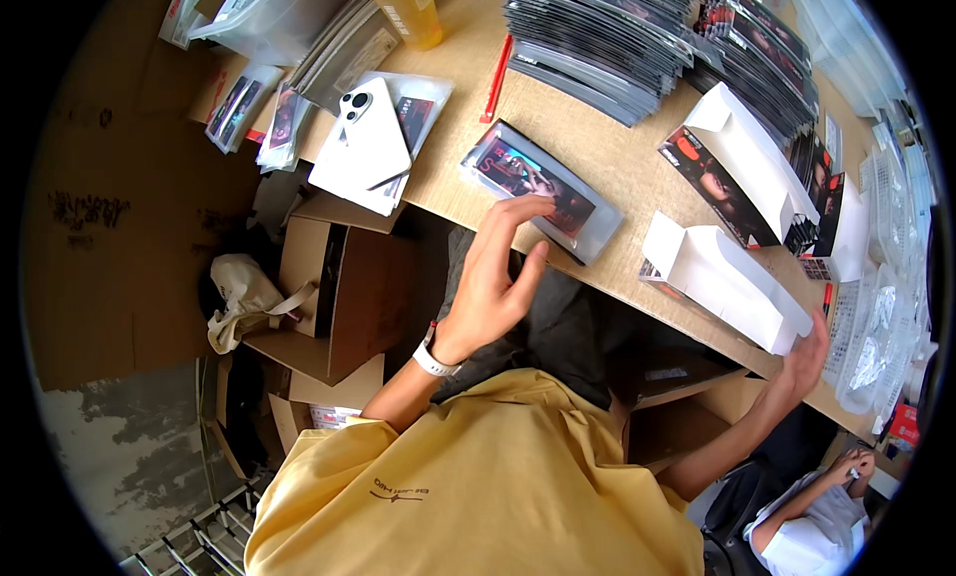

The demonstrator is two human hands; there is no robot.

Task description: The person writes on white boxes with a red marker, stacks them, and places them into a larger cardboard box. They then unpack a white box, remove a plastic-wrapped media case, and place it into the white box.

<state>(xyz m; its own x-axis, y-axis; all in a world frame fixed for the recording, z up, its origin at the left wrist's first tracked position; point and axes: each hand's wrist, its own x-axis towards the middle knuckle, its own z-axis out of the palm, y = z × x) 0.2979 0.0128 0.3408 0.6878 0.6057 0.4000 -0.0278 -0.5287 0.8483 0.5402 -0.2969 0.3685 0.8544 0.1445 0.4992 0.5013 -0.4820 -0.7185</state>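
Observation:
A stack of clear plastic sleeves with a dark printed card (pixel 538 184) lies near the table's front edge. My left hand (pixel 497 273) reaches over its near edge, thumb and fingers apart, with the fingertips at the printed face. To the right is a long open carton (pixel 721 285), white inside, with its end flap raised. My right hand (pixel 806 356) is at the carton's right end; whether it grips the carton is not clear. Behind that carton stands a second open carton (pixel 736 173) with dark printed sides, and several dark packets (pixel 803 232) show at its right end.
Tall stacks of dark sleeves (pixel 597 46) fill the far side, beside a red strip (pixel 497 79). A white phone (pixel 373 135) lies on sleeves at left, near a drink cup (pixel 411 12). Clear baskets (pixel 874 315) line the right edge. Another person (pixel 814 512) sits at lower right.

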